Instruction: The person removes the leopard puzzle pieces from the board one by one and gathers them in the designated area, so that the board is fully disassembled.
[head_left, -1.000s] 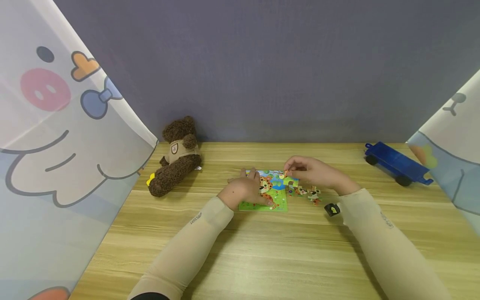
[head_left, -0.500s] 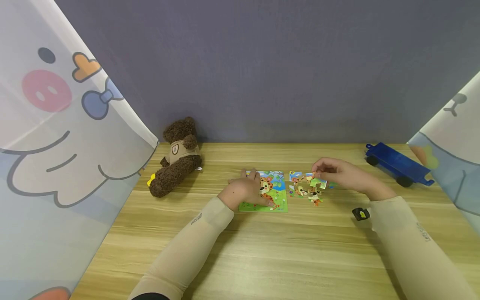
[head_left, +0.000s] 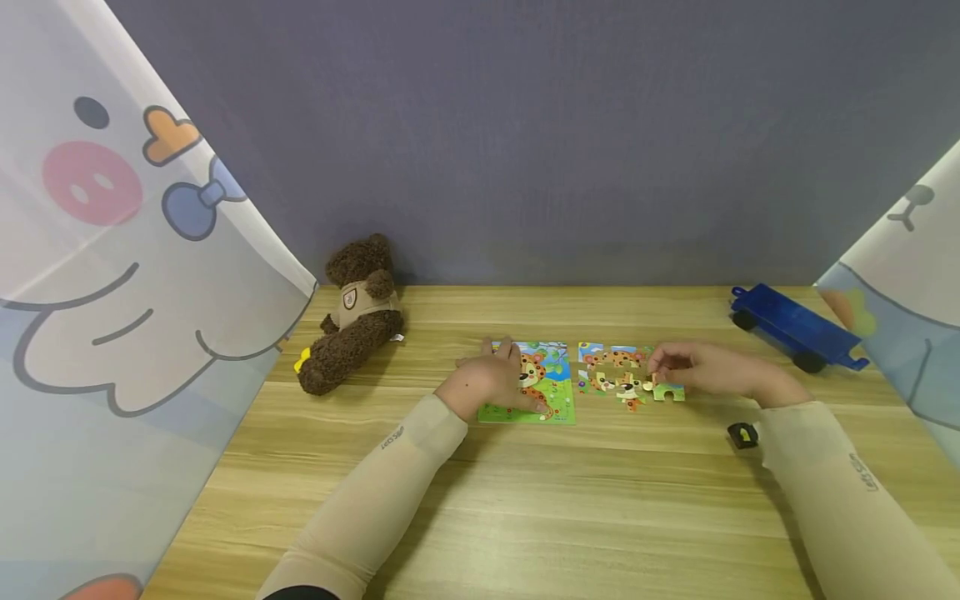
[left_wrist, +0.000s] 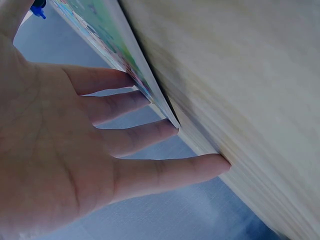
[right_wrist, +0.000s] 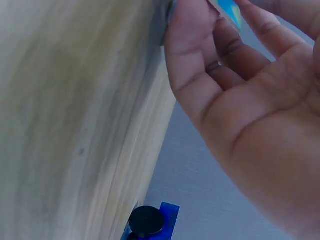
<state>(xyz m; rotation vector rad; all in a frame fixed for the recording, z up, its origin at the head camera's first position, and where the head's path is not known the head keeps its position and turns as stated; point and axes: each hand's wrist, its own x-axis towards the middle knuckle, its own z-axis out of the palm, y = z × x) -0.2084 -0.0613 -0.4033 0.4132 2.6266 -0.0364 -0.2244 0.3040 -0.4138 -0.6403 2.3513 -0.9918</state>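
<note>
My left hand [head_left: 487, 383] rests with spread, straight fingers on a flat leopard picture card [head_left: 561, 406]. In the left wrist view, several fingertips touch along the card's edge [left_wrist: 150, 82]. My right hand [head_left: 708, 369] is low over the right end of a group of loose jigsaw pieces [head_left: 611, 383]. Its thumb and fingers pinch a jigsaw piece [right_wrist: 231, 10], whose blue-green corner shows in the right wrist view; the hand covers the rest. The loose pieces, printed with leopard parts, lie just right of the card, partly fitted or close together.
A brown teddy bear [head_left: 352, 321] leans at the back left of the wooden table [head_left: 525, 517]. At the back right stands a blue toy trailer [head_left: 798, 327] with black wheels. A grey panel [head_left: 525, 150] rises behind the table.
My right hand has moved from the card's upper right edge, rightward over the loose pieces and then lower to their right end, with a jigsaw piece pinched. The left hand has stayed still.
</note>
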